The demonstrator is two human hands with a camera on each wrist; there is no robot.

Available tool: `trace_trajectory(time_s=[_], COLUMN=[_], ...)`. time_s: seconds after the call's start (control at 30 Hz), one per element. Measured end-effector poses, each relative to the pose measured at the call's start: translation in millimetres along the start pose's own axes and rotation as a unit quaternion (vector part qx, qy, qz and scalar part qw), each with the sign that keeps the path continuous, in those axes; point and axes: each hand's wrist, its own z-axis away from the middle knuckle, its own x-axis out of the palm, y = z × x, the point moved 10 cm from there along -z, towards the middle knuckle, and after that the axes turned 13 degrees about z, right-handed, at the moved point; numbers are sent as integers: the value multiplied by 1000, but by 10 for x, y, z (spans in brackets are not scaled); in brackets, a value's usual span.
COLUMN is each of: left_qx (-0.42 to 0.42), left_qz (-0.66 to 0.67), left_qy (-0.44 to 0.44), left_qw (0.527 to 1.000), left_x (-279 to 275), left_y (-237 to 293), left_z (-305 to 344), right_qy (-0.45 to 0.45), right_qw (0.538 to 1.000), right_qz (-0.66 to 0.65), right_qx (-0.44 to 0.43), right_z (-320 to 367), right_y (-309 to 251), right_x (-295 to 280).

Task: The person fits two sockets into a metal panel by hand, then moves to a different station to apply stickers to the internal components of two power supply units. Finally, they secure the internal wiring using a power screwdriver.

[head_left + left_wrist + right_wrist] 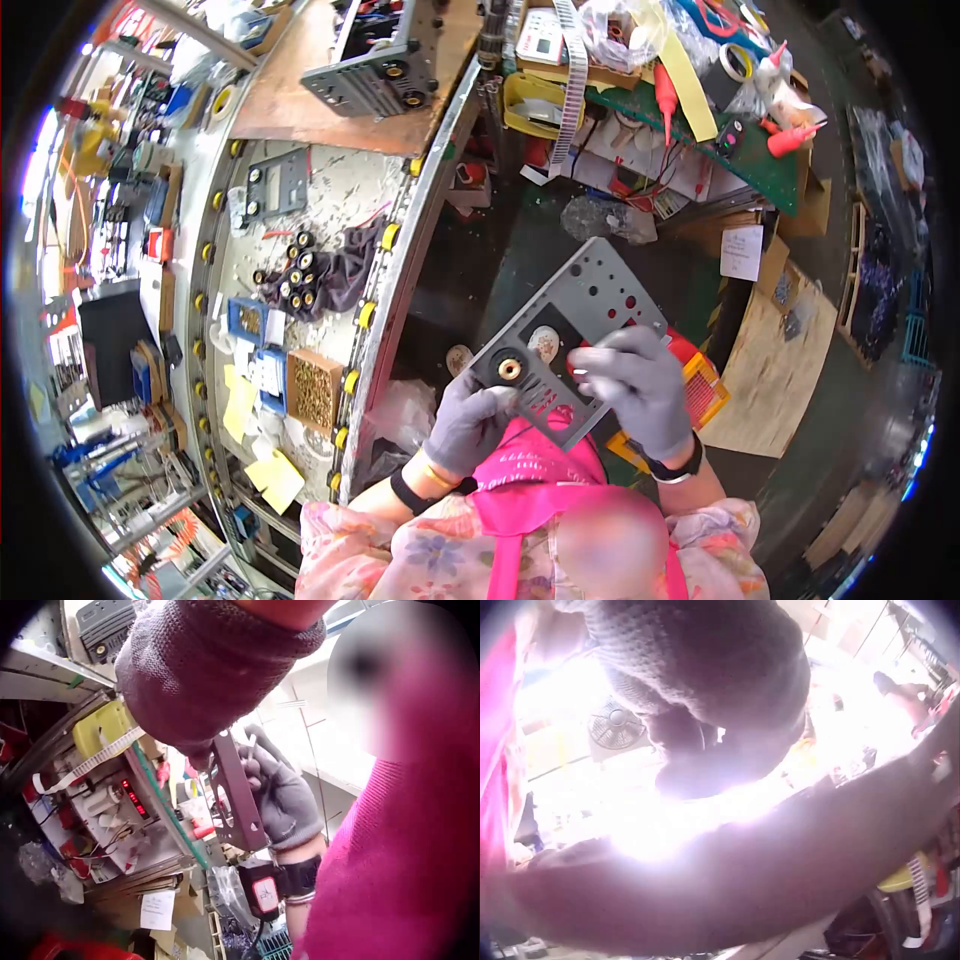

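A grey metal panel (598, 290) with round holes and slots is held tilted in front of the body. My gloved left hand (468, 425) grips its left edge, thumb beside a black round terminal (509, 368) with a brass-coloured centre. Over the panel's right edge is my gloved right hand (640, 385), its fingertips pinching a small pale piece (252, 740) whose kind I cannot tell. In the left wrist view the panel (238, 791) appears edge-on between the left glove (202, 675) and the right hand (285, 802). Glare washes out much of the right wrist view around the right glove (712, 667).
To the left runs a roller-edged bench with black terminals (300, 275), a box of small brass-coloured parts (313, 390), blue bins (248, 318) and another panel (277, 186). A grey chassis (375, 80) stands on a board at its far end. A cluttered green shelf (740, 165) lies ahead right.
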Motion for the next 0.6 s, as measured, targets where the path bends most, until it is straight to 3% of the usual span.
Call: trace_trajectory(time_s=[0.07,0.2,0.43,0.6], left_qx=[-14,38,98,102], left_qz=[43,37,73,116], left_qy=[-36,-35,-13,28], left_qw=[998,998,992,988], left_x=[171,200,77,-242], left_y=[-79,-69,119,313], left_z=[110,300,639,835], right_qy=[-49,-84,-76,-129], right_qw=[997,993,987,967], right_qz=[-6,-25,47,83], right_qx=[-52,-82,-131,-202], right_z=[-77,-87,-64,-112], right_y=[-256,-509,-963,-1318], right_x=[233,432,725,1075])
